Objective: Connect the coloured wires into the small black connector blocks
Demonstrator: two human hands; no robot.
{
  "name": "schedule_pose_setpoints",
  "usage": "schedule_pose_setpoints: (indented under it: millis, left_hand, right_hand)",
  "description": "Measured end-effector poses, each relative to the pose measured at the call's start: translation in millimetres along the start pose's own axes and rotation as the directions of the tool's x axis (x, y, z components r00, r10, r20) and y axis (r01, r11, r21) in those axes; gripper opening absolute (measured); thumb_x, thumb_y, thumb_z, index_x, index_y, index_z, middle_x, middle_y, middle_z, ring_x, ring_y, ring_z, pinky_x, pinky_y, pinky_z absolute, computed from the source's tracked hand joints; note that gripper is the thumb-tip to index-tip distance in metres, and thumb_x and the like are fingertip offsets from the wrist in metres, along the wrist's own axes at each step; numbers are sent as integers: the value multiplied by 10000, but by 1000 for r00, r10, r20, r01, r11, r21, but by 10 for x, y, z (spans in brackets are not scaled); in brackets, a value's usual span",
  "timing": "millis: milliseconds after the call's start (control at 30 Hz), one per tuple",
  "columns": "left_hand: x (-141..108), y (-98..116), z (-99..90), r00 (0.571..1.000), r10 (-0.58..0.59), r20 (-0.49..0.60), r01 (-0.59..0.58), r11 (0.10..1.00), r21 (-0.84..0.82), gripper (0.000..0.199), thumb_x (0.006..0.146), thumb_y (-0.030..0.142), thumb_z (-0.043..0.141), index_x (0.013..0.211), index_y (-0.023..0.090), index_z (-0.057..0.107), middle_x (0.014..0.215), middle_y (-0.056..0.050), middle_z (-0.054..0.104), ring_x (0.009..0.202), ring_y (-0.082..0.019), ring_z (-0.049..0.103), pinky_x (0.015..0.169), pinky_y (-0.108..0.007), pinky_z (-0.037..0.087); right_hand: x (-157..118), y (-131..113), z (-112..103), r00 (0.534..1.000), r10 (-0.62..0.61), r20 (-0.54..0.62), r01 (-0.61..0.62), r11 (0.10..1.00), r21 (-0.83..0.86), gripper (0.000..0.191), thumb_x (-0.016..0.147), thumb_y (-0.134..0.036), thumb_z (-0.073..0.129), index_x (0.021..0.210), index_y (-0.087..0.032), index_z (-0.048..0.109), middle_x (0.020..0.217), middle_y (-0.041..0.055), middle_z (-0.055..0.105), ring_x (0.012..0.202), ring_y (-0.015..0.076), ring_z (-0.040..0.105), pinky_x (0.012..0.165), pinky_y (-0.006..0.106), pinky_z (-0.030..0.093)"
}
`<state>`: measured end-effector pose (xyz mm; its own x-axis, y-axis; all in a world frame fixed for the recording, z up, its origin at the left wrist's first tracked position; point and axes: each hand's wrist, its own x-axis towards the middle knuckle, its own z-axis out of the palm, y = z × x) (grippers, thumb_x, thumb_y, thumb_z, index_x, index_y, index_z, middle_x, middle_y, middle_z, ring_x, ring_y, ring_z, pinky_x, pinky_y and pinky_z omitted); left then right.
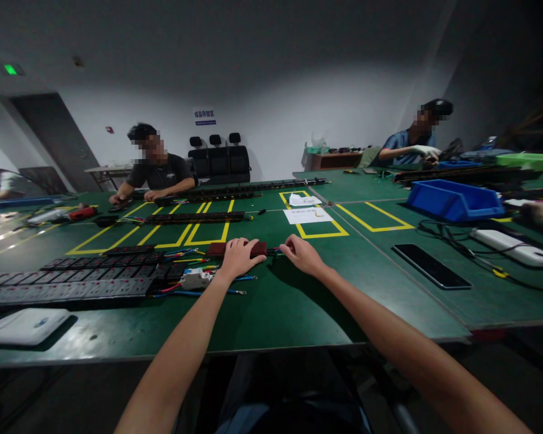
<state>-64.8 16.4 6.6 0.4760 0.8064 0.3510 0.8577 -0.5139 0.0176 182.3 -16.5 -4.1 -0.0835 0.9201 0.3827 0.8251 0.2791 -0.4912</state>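
My left hand lies over a dark red block, its fingers across the top and the thumb along the near side. Thin coloured wires come out at the block's right end. My right hand is closed in a pinch at these wires; its fingertips partly hide them. Left of my hands lie several black power strips side by side. Blue, yellow and red leads with metal lugs stick out from their right ends. A grey-white breaker-like part sits among the leads, beside my left wrist.
White device at front left; black phone, white adapter with cables, blue bin on the right. Paper sheets and yellow tape frames mark the green table. Co-workers sit across and at far right.
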Motion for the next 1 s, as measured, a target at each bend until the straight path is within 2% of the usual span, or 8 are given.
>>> schedule_pose_setpoints:
  millis: [233,400,533,667,767,833,900,1000]
  left_hand:
    - [9,-26,34,1000,12,-3,-12,1000,-2,721,920,759,472,1435,265,576,1267,-131,621,1192,-321,533,1034,-453,358]
    - [4,-16,31,1000,8,-8,-8,1000,4,708,921,749,484,1428,264,583,1259,-129,626,1188,-318,539,1032,-450,362]
    - [2,-5,39,1000,17,0,-17,1000,16,686,948,731,448,1441,270,572,1254,-127,630,1188,-316,539,1021,-447,364]
    - [4,0,47,1000,24,18,-25,999,24,679,969,722,399,1456,275,555,1254,-129,631,1182,-318,539,1009,-448,365]
    - [2,3,42,1000,23,20,-23,999,27,680,968,722,401,1460,277,551,1257,-130,628,1186,-317,534,1015,-447,359]
    - [1,5,35,1000,19,17,-20,999,30,683,965,724,407,1460,276,550,1259,-130,627,1188,-316,532,1018,-445,357]
    - [0,7,31,1000,17,21,-18,999,27,688,964,728,401,1460,276,552,1260,-130,627,1189,-317,533,1013,-443,361]
    - [3,7,28,999,24,32,-25,1000,12,693,972,735,360,1460,284,554,1262,-127,630,1188,-316,537,1001,-442,368]
  right_hand:
    - [34,37,-101,948,295,124,-255,931,-262,460,1028,-558,408,906,-213,686,967,112,734,862,230,672,680,277,387]
    - [77,41,-69,940,298,165,-251,934,-254,572,1033,-616,343,864,-211,708,958,111,740,857,226,679,643,262,355]
    - [87,17,-14,970,224,94,-198,953,-230,437,1053,-499,390,880,-223,682,902,60,731,814,189,653,601,255,309]
    - [56,-54,-46,999,-19,44,34,931,-363,336,1047,-430,451,913,-212,668,942,60,714,822,181,625,609,271,295]
    - [38,-110,-89,968,-221,118,251,858,-447,312,1057,-374,435,962,-197,673,1010,96,701,926,199,613,655,275,320]
    - [38,-118,-99,954,-262,143,299,839,-454,313,1060,-364,428,980,-195,679,1035,105,698,969,207,605,682,271,335]
    - [47,-88,-102,976,-185,119,218,882,-417,345,1064,-408,420,978,-207,686,1019,91,706,938,203,616,679,264,341]
    - [68,7,-126,988,101,117,-64,955,-288,525,1073,-534,321,922,-219,712,934,74,723,831,199,642,647,258,342]
